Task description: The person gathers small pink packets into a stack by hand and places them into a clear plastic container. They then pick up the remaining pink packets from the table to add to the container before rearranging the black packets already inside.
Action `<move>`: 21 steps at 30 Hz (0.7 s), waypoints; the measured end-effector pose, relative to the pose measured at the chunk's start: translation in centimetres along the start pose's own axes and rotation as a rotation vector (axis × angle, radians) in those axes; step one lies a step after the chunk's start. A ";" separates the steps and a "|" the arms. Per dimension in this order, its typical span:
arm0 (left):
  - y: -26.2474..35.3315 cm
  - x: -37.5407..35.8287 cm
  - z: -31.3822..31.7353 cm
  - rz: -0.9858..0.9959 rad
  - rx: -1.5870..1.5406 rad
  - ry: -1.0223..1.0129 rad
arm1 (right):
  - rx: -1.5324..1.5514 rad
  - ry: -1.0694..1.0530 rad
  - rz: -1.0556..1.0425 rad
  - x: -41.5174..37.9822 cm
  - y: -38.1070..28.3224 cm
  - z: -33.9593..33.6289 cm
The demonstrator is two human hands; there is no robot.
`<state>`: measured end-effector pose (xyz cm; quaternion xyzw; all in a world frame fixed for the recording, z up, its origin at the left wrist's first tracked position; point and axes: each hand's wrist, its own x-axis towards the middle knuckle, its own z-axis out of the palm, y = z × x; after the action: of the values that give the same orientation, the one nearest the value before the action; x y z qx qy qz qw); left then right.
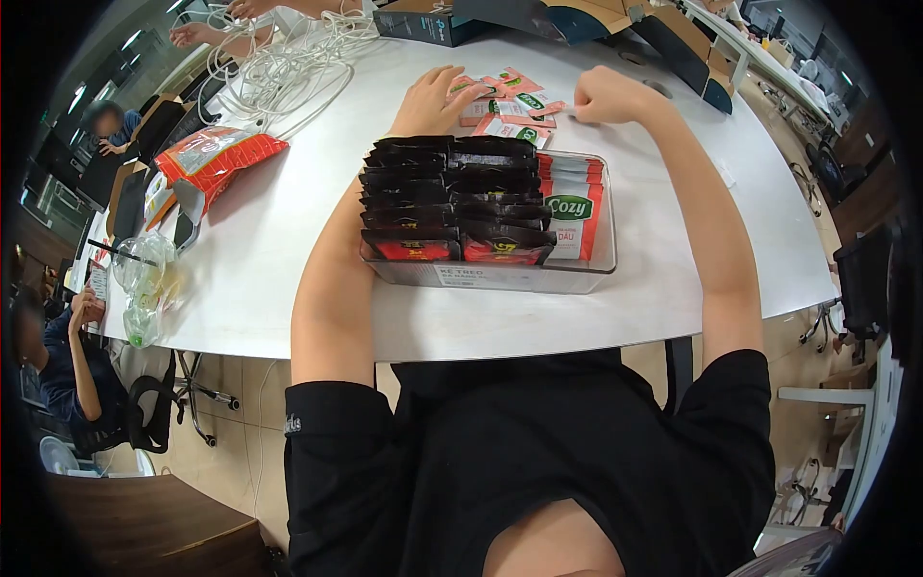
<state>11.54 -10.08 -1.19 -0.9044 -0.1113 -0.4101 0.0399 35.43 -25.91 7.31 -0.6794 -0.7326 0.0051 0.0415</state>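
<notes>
A loose pile of red and white Cozy tea sachets [522, 104] lies on the white table. At the pile's left edge is my left hand [430, 103], open, its fingers stretched out and the thumb side by the sachets. On the other side my right hand [612, 94] is curled closed, knuckles up; anything in its fingers is hidden. Nearer to me stands a clear plastic box [577, 280], between my forearms. Rows of black and red coffee sachets [452, 207] fill most of it. Upright Cozy tea sachets [574, 216] occupy its right end.
White cables [279, 72] lie tangled at the far left, where another person's hands [197, 35] show. A red bag [216, 162] and a crumpled plastic cup [144, 284] are on the left. Open dark cardboard boxes [577, 19] line the far edge. Another person [72, 356] sits at left.
</notes>
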 end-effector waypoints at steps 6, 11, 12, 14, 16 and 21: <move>2.1 1.3 1.0 -0.072 -0.289 -0.161 | 0.364 0.227 -0.060 1.0 1.0 -0.6; 2.7 1.7 2.2 -0.346 -0.730 -0.207 | 0.647 0.443 -0.387 3.1 -0.5 5.8; 1.5 1.5 3.6 -0.324 -0.749 -0.225 | 0.561 0.390 -0.344 2.8 -0.8 6.0; 1.0 1.5 4.2 -0.380 -0.862 -0.238 | 0.390 0.282 -0.258 2.5 -1.1 6.5; 1.9 1.9 3.4 -0.540 -1.048 -0.222 | 0.335 0.464 -0.333 2.5 -1.0 7.2; 3.5 2.1 1.4 -0.642 -0.907 -0.235 | 0.210 0.624 -0.190 3.2 0.4 9.6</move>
<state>14.80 -12.93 -0.47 -0.7914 -0.1971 -0.3048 -0.4918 34.98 -22.20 -2.16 -0.5690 -0.7400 -0.1313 0.3336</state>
